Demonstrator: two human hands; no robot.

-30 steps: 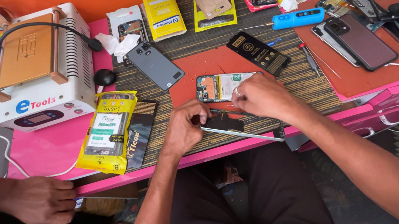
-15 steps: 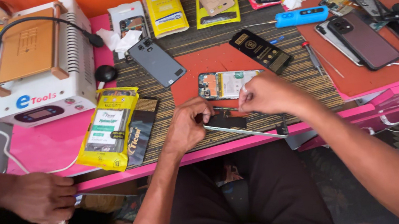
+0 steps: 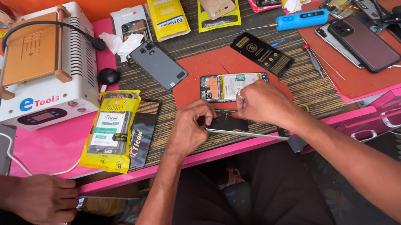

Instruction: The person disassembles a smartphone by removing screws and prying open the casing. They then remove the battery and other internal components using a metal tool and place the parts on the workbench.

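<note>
Fingers of left hand (image 3: 190, 129) and right hand (image 3: 262, 103) both pinched shut on a thin dark phone panel (image 3: 228, 123), held at the counter (image 3: 49, 149) edge. White heating machine (image 3: 45, 66) with orange top plate far left of the fingers. Yellow rectangular pack (image 3: 109, 131) just left of them, two more yellow packs (image 3: 167, 15) beyond. Opened phone (image 3: 223, 86) just past the fingertips, on a red mat: blue frame, green board, pale battery. Black sleeve (image 3: 261, 54) with gold label beyond right.
</note>
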